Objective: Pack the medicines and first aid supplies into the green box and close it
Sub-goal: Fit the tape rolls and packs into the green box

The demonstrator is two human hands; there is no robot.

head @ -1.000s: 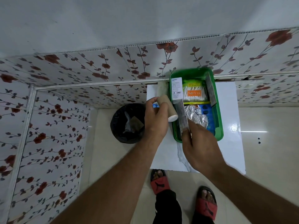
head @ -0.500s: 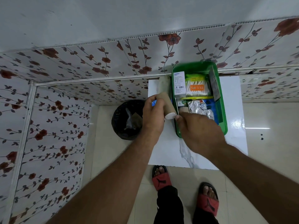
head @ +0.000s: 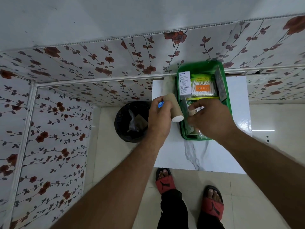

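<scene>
The green box [head: 203, 66] stands open at the back of the white table [head: 234, 146]. Inside it stand a white medicine carton [head: 184, 83], a cotton bud pack [head: 203, 88] with an orange label and a grey strip [head: 220, 86] leaning on the right wall. My left hand [head: 159, 119], just left of the box, grips a tan bandage roll [head: 175, 106] with a white end, plus a small blue item [head: 160, 104]. My right hand [head: 212, 119] is over the near half of the box, fingers pinched on a small tan roll [head: 192, 111]. It hides what lies beneath.
A black bin [head: 130, 121] sits on the floor left of the table. Another tan roll [head: 168, 85] lies at the table's back left edge. Floral wall panels close off the back and left. My feet in red sandals [head: 165, 180] stand at the table's front edge.
My right hand let go of the long strip at the box's left side and moved over the box's middle, taking hold of a small tan roll. My left hand has barely moved.
</scene>
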